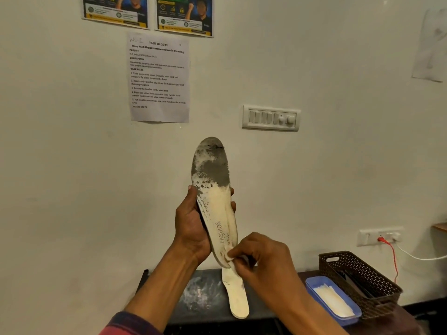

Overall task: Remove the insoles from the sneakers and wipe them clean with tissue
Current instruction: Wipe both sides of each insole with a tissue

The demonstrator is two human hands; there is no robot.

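Note:
I hold a worn insole upright in front of the wall; its toe end is grey and dirty, its lower part cream with the word FASHION. My left hand grips it round the middle from behind. My right hand pinches a small piece of white tissue against the heel end. A second cream insole lies flat on the dark table below. No sneakers are in view.
A blue tray with folded white tissues sits at the table's right, beside a brown perforated basket. On the wall are a task sheet, posters, a switch panel and a socket with a red plug.

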